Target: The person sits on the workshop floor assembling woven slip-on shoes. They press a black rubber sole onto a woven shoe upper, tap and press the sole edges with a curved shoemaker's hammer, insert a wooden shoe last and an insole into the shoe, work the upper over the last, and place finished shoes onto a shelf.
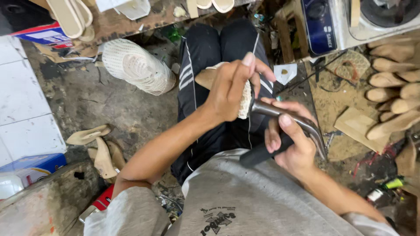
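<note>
The left hand [229, 89] holds a shoe last with a white woven upper [245, 98] over the lap, above the black trousers [210, 57]. Its fingers are closed around this piece, and the thumb and one finger stand up over its top edge. The right hand [291, 140] grips the black handle of metal lasting pliers [284, 114], with the fingers wrapped tight and the thumb lying along the metal. The nose of the pliers meets the edge of the woven upper, just beside the left fingers; whether it bites the material I cannot tell, because the left hand hides this place.

As I judge it, the work is in the middle: the upper already sits on the last, but the pulling of its edge is not finished, since the tool is at the material and the piece is not set down. How much of the edge is already fixed is not visible.

On the floor to the left lies another white woven upper [138, 65], apart from the hands. Nearer the left edge lie several bare wooden lasts [98, 146]. At the right stands a pile of wooden lasts [393, 91], and above it a machine with a blue panel [321, 24]. Pale soles [70, 15] rest on the bench at the top left.
</note>
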Demonstrator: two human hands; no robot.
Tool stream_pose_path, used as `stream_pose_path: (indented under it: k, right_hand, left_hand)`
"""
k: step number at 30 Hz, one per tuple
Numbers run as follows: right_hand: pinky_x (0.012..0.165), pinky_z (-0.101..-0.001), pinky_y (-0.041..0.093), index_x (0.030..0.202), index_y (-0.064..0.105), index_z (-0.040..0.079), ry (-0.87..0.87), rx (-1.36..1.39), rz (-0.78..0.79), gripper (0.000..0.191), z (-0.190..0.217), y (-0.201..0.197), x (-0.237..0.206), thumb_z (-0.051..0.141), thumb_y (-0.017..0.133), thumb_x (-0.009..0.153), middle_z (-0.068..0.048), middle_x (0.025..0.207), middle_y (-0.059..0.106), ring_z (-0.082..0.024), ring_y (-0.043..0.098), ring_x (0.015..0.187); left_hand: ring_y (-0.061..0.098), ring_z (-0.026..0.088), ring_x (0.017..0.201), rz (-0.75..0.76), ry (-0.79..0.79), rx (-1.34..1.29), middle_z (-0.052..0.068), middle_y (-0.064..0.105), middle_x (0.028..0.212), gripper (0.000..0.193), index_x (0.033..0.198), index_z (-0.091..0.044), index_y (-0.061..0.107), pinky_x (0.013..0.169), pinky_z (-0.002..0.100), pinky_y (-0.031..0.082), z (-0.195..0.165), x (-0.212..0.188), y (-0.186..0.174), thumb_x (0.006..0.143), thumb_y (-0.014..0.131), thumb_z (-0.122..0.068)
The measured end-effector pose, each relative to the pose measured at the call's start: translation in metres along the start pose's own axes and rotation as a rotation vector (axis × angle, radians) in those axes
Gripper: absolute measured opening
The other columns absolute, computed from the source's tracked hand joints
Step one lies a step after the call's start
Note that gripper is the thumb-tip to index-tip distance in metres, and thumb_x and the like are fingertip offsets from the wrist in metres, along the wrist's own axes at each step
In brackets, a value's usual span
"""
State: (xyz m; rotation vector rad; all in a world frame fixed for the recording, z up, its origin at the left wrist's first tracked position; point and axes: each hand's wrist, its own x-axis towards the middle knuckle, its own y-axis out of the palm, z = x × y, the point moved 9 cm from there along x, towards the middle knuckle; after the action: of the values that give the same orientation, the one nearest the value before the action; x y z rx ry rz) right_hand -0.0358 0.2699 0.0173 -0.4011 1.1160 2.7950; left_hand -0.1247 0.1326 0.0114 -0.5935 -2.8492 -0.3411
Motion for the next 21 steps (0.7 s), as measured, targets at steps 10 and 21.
stream_pose_path:
  k: [10,21]
  right_hand:
    - [0.049,-0.0242,0.056,0.11,0.073,-0.004,-0.027,-0.399,0.176,0.023,0.017,0.009,0.012,0.006,0.075,0.089,-0.022,0.11,0.077,-0.016,0.072,0.068]
    - [0.075,-0.0325,0.066,0.117,0.07,0.001,-0.324,-0.887,0.633,0.023,0.004,0.009,0.019,0.011,0.075,0.096,-0.018,0.107,0.076,-0.028,0.077,0.097]
  left_hand:
    - [0.064,0.018,0.066,-0.014,0.083,0.1,0.01,0.068,0.076,0.056,0.096,0.0,0.073,0.07,0.034,0.05,-0.006,-0.005,-0.004,0.116,0.028,-0.028]
    - [0.052,0.025,0.128,-0.509,0.139,0.498,0.013,0.056,0.137,0.029,0.138,-0.005,0.05,0.113,0.038,0.041,-0.006,-0.073,-0.036,0.118,0.038,-0.023]
